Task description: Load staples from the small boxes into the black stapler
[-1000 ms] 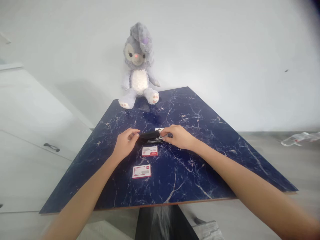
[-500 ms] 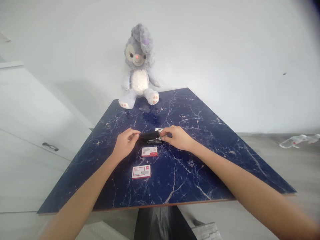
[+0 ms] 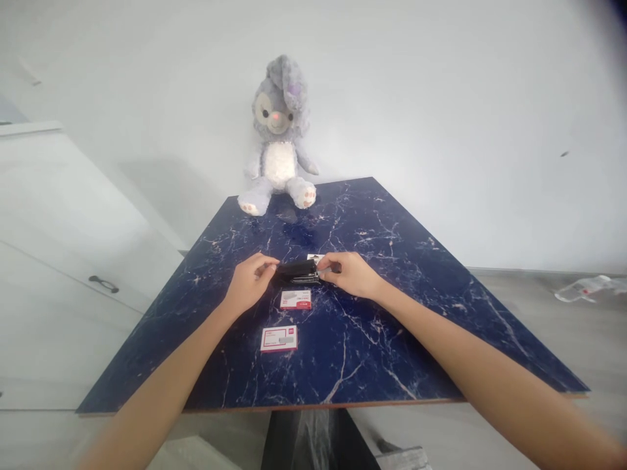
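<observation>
A black stapler point(image 3: 297, 269) lies lengthwise between my hands on the blue marbled table, its metal lower edge showing on the near side. My left hand point(image 3: 251, 282) is closed, thumb and fingertips pinching the stapler's left end. At the other end my right hand point(image 3: 353, 274) is also closed, its thumb and index finger on the stapler's right tip. A small greyish bit shows by these fingertips, too small to make out. Just nearer to me lies a small red and white staple box point(image 3: 296, 299), with a second staple box point(image 3: 279, 339) in front of it.
Behind the stapler, a white card point(image 3: 314, 258) is partly hidden by my right hand. A grey plush rabbit point(image 3: 280, 140) sits at the far edge of the table point(image 3: 392, 339), against the wall. White cabinets point(image 3: 63, 274) stand on the left; clear plastic packaging point(image 3: 588, 288) lies on the floor at right.
The whole view has shifted slightly, so everything sits a little lower and further right. Both hands keep nearly the same hold on the stapler.
</observation>
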Demonstrator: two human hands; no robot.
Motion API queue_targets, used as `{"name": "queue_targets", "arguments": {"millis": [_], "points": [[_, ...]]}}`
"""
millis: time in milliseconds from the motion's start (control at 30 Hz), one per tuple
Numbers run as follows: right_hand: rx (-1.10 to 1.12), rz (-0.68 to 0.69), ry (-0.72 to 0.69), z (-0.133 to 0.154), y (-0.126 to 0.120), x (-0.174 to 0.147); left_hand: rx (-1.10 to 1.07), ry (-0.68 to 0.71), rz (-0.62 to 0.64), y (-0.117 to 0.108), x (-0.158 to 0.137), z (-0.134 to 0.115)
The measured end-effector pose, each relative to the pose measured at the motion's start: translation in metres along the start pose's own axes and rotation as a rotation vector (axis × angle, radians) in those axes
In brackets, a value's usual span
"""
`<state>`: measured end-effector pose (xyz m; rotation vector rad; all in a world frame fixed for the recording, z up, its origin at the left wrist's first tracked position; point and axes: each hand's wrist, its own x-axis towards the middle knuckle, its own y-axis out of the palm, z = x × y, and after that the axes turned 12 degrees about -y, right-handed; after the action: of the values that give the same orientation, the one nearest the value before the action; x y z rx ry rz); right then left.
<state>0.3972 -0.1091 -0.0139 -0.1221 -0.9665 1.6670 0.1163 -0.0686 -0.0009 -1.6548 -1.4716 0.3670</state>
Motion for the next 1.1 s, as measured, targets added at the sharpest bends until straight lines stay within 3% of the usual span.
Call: {"name": "queue_targets", "arguments": {"millis": [433,767,900,1100], "points": [[0.128,-0.061,0.061,0.001,0.008,0.002,0.000,0.008,0.001,-0.001,0.000,0.000],[-0.199,0.032,0.011,0.007,0.002,0.002,-0.009,-0.007,-0.003,0.000,-0.001,0.002],[-0.327,0.057,-0.057,0.013,0.001,0.001,0.041,0.055,0.063,-0.002,-0.001,0.002],[-0.417,-0.094,-0.017,0.016,-0.016,0.001,0.128,0.095,0.174,-0.003,0.001,0.009]]}}
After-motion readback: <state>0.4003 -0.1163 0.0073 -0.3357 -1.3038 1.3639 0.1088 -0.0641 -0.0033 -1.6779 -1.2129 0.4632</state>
